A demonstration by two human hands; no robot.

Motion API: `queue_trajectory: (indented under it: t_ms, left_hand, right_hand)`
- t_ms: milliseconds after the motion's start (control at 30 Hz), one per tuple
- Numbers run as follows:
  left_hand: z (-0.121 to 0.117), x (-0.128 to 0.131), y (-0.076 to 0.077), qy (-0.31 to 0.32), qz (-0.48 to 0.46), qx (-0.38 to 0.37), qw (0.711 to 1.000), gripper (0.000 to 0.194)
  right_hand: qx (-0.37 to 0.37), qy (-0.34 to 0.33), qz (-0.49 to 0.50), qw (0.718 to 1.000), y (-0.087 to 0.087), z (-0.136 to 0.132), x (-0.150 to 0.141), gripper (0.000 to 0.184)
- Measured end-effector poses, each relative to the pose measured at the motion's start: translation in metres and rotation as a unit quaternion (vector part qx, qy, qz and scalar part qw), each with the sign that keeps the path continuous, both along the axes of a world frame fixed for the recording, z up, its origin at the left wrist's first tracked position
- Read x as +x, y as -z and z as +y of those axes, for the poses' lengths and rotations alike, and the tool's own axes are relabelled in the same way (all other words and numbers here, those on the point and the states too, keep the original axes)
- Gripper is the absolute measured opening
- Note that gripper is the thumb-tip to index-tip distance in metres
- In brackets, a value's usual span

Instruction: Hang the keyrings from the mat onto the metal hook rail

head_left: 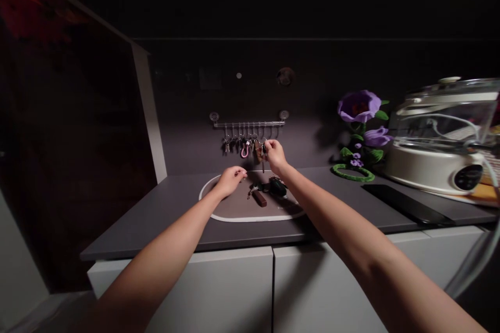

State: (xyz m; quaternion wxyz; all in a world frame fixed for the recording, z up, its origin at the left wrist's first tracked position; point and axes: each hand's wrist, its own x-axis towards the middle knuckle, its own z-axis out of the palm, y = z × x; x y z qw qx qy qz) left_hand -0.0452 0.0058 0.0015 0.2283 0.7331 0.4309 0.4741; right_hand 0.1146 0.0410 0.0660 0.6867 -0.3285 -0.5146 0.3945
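My right hand [275, 156] is raised to a clear hook rail [250, 124] on the dark wall. Its thumb and fingers pinch a bunch of keys [263, 151] at the rail's right part. Whether the ring is on a hook is hidden by the fingers. Other keys [227, 145] and a pink loop keychain [245, 150] hang along the rail. My left hand [230, 181] hovers above the left side of a brown mat [234, 209], fingers loosely curved, with nothing visible in them. On the mat lie a brown key fob [259, 198] with keys and a black key case [278, 186].
At the right stand purple flowers [359, 106] with a green ring base [353, 173], and a white appliance with a clear cover [433, 161]. A black phone-like slab [406, 205] lies on the grey counter [175, 221]. White cabinet doors [219, 286] are below.
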Motion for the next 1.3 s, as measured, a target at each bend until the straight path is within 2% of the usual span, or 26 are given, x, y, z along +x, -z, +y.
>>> queue_trajectory:
  t_ms: [133,333,633,967,1300]
  left_hand:
    - [-0.004,0.000,0.001,-0.026,0.163,0.106,0.981,0.024]
    - [-0.004,0.000,-0.001,-0.042,0.253,0.148,0.955,0.027]
    - [0.000,0.000,-0.002,-0.059,0.297,0.161,0.939,0.027]
    - [0.001,0.000,-0.002,-0.052,0.301,0.161,0.939,0.028]
    - [0.002,-0.001,-0.002,-0.047,0.284,0.152,0.946,0.027]
  right_hand:
    - [-0.021,0.006,0.017,1.000,-0.020,0.011,0.001,0.010]
    - [-0.043,0.019,0.021,0.999,-0.034,0.034,-0.004,0.014]
    - [-0.069,0.035,0.037,0.996,-0.034,0.058,-0.013,0.012]
    - [-0.081,0.071,0.011,0.994,-0.019,0.066,-0.006,0.013]
    - [-0.034,0.074,-0.054,0.995,-0.011,0.069,0.003,0.012]
